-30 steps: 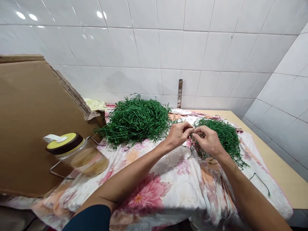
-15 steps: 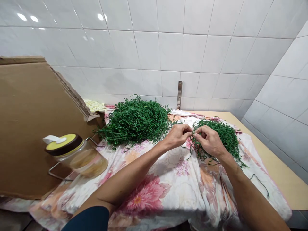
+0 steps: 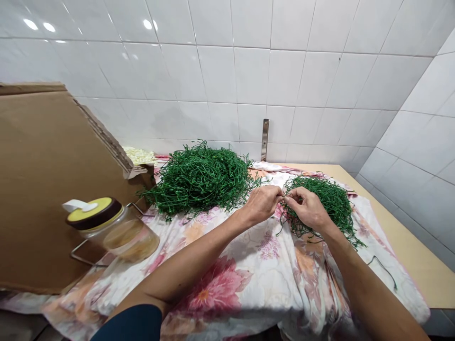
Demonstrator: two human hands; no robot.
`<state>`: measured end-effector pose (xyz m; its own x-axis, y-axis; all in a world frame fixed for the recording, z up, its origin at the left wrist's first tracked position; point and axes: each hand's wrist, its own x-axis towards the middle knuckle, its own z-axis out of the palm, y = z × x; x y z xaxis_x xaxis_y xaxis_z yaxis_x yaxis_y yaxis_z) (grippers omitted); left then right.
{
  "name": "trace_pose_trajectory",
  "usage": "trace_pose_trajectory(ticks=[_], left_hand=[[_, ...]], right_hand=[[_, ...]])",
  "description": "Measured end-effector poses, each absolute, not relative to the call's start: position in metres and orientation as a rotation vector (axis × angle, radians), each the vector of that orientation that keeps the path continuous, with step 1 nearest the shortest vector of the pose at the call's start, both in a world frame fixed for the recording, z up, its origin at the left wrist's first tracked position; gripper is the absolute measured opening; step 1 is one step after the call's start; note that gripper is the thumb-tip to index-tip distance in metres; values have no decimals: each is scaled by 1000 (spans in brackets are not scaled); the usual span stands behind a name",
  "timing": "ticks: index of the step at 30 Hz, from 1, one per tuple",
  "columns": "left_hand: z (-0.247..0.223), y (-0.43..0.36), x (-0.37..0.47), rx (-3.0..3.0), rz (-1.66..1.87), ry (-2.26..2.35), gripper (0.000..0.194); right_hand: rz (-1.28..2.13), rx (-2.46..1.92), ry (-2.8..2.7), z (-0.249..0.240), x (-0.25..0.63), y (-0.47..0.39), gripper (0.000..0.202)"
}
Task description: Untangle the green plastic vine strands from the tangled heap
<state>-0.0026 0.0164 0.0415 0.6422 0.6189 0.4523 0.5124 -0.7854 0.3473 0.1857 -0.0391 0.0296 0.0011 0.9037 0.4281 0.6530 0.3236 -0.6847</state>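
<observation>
My left hand [image 3: 263, 203] and my right hand [image 3: 306, 207] meet fingertip to fingertip over the cloth. Both are closed in a pinch, and what lies between the fingertips is too small and covered to make out. Just beyond and under my right hand spreads a smaller heap of thin green strands with knobbed ends [image 3: 329, 196]. A larger heap of the same green strands [image 3: 206, 177] sits to the left, behind my left hand. One loose green strand [image 3: 386, 270] lies on the cloth beside my right forearm.
A floral cloth [image 3: 245, 255] covers much of the wooden table [image 3: 408, 251]. At left, a jar with a yellow and brown lid [image 3: 121, 237] leans in a wire holder by a cardboard box [image 3: 46, 189]. Pale small pieces [image 3: 138, 155] are heaped behind it. A metal strip [image 3: 265, 139] stands against the tiled wall.
The fingers of my left hand have curled in and the hand has rolled slightly over. My right hand stays almost in place, still pinched. Both heaps look the same.
</observation>
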Motion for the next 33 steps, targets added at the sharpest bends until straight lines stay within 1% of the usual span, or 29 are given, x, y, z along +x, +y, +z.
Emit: trace_pose_trajectory(ticks=[4, 7, 11, 14, 19, 21, 25, 27, 30, 31, 33], left_hand=[[39, 15, -1, 2831, 777, 951, 21], [36, 18, -2, 2868, 757, 1004, 18], [31, 33, -9, 2621, 848, 1137, 16], [30, 44, -13, 2415, 890, 1066, 18], [32, 44, -10, 2316, 888, 922, 16], [33, 42, -8, 2283, 872, 892, 14], [35, 38, -5, 2216, 834, 866, 13], [36, 36, -5, 2220, 818, 843, 14], [39, 33, -4, 2246, 812, 810, 17], [40, 32, -4, 2256, 814, 807, 18], [42, 30, -4, 2284, 826, 808, 20]], right_hand=[[336, -1412, -1735, 26, 181, -38, 16], [265, -1331, -1771, 29, 176, -41, 12], [200, -1234, -1742, 38, 172, -46, 16], [151, -1235, -1586, 43, 177, -48, 16], [64, -1233, -1274, 49, 198, -48, 22], [-7, -1269, -1279, 50, 206, -47, 21], [-141, -1371, -1469, 44, 217, -41, 15], [-197, -1374, -1571, 42, 218, -39, 19], [-288, -1341, -1629, 45, 214, -40, 32], [-304, -1324, -1616, 47, 211, -42, 34], [-276, -1303, -1568, 51, 204, -48, 32]])
